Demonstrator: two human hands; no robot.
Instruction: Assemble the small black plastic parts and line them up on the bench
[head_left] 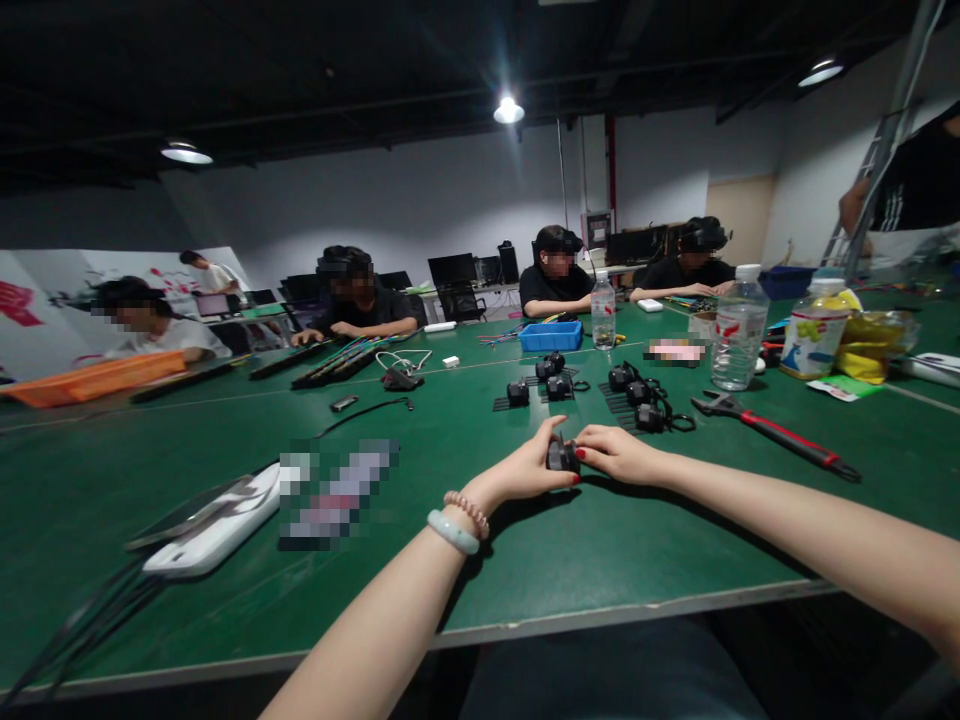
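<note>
Both hands meet over the green table [420, 590], around a small black cylindrical part [560, 456] whose exact kind I cannot make out. My left hand [525, 468] grips it from the left, thumb on the near side and a finger raised behind. From the right, the fingertips of my right hand [616, 455] close on its side. Beyond the hands lie several similar black parts with thin prongs and rings, in a left group [559, 386] and a right group [643, 416]. An adjustable wrench [780, 437] with a red and black handle rests to the right.
A white power strip [217, 535] with cables and a blurred-out flat object [341, 500] lie left. Water bottles [739, 340], a labelled jug [814, 335] and yellow packaging [874, 345] stand right. Farther back are a blue tray [551, 337], an orange tray [94, 378] and several seated co-workers.
</note>
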